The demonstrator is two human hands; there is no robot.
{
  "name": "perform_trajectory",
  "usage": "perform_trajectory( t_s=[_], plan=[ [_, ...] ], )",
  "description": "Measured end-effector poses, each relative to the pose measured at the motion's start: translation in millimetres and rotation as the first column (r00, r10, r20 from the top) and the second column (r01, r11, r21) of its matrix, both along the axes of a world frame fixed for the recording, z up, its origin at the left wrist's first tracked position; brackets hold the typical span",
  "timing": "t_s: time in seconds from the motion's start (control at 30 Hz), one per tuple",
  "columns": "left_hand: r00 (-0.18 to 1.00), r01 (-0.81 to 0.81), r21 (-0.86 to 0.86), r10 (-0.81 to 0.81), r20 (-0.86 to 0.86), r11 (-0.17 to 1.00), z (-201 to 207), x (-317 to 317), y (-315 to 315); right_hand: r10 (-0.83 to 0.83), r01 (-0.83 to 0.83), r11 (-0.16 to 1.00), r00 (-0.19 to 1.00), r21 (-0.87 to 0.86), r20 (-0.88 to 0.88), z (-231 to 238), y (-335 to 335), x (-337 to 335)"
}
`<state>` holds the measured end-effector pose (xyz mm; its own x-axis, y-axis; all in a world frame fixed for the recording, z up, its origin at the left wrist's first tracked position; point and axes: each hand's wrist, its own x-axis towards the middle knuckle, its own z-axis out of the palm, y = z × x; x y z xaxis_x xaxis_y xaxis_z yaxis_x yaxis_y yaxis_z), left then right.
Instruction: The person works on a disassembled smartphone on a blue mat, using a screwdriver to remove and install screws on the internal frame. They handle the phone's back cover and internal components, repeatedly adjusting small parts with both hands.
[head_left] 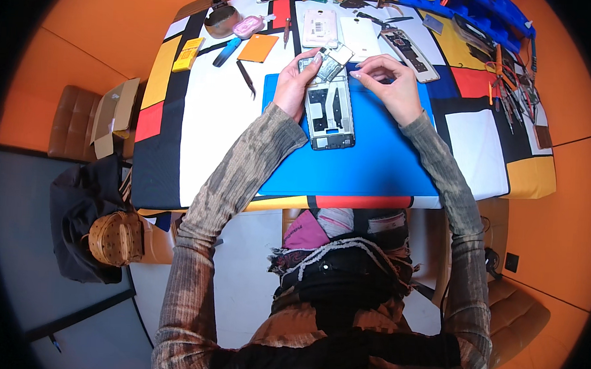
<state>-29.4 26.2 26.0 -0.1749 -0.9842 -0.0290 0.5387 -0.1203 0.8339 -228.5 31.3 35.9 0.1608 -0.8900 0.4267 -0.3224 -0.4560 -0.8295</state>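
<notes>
On the blue mat (375, 168), the left hand (290, 85) and right hand (393, 83) each pinch a small metal part (332, 62) above the opened phone (330, 117).

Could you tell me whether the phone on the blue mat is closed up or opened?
Opened. The phone frame lies flat on the blue mat with its back off, inner cavities exposed; the left hand steadies its top end.

Blue mat (375, 161) on colour-blocked red, yellow, white tablecloth (173, 113)
</notes>
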Motion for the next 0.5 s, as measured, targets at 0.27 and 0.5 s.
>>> perform_trajectory(
  t_s=[0.27, 0.5],
  plan=[
    [0.991, 0.108, -0.064, -0.103, 0.084, 0.992, -0.7, -1.2, 0.7, -0.004, 0.001, 0.999, 0.998, 0.044, 0.06, 0.0, 3.1, 2.5],
    [0.96, 0.204, -0.149, -0.167, 0.225, 0.968, -3.8, -2.3, 3.0, -0.001, -0.004, 0.997, 0.998, -0.072, -0.058, -2.4, 1.0, 1.6]
  ],
)
